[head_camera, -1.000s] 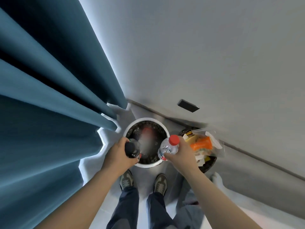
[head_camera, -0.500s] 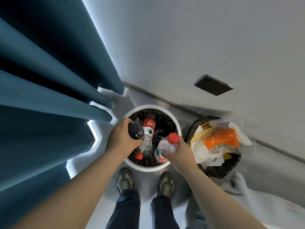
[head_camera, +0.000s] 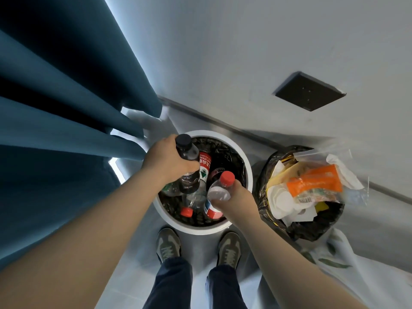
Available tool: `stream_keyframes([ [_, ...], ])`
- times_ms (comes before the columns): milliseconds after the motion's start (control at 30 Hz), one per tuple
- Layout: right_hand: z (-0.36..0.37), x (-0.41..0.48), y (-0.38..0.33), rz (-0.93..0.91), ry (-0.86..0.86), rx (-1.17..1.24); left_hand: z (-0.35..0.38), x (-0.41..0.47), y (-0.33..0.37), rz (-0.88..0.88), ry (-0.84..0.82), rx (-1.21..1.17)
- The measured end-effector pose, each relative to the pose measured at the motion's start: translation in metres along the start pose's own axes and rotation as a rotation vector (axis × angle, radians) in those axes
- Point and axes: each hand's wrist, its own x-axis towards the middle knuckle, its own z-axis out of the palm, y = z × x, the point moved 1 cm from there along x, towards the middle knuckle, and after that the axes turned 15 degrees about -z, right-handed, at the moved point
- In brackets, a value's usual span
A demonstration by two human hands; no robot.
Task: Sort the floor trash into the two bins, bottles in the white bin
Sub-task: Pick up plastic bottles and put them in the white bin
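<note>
Drop step. Left hand (head_camera: 166, 160) grips dark bottle (head_camera: 189, 181), right hand (head_camera: 236, 201) grips red-capped bottle (head_camera: 217, 194), both over the white bin (head_camera: 191, 228) mouth. Next, probably: open both hands, let them fall in.

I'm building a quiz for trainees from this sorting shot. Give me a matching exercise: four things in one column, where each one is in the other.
1. black-capped bottle
2. raised red-capped bottle
3. orange packet
4. dark plate

A. in the grip of the right hand
B. on the wall
C. in the grip of the left hand
D. on top of the black bin

Pairs: 1-C, 2-A, 3-D, 4-B
</note>
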Motion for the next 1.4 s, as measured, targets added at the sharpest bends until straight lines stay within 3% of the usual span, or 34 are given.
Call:
stream_keyframes([
  [300, 0.008, 0.021, 0.012, 0.026, 0.047, -0.039, 0.018, 0.022, 0.014, -0.055, -0.112, 0.407],
  [533, 0.019, 0.027, 0.021, 0.033, 0.094, -0.051, 0.052, 0.031, -0.002, 0.012, 0.073, 0.311],
  [833, 0.023, 0.021, 0.022, 0.037, 0.153, -0.032, 0.057, 0.029, -0.012, 0.113, 0.136, 0.303],
  [1167, -0.017, -0.021, -0.012, -0.019, 0.110, -0.168, 0.010, -0.023, -0.015, 0.197, 0.115, 0.274],
  [1400, -0.066, -0.082, -0.063, -0.148, -0.006, -0.394, -0.047, -0.095, -0.017, 0.183, 0.062, 0.421],
])
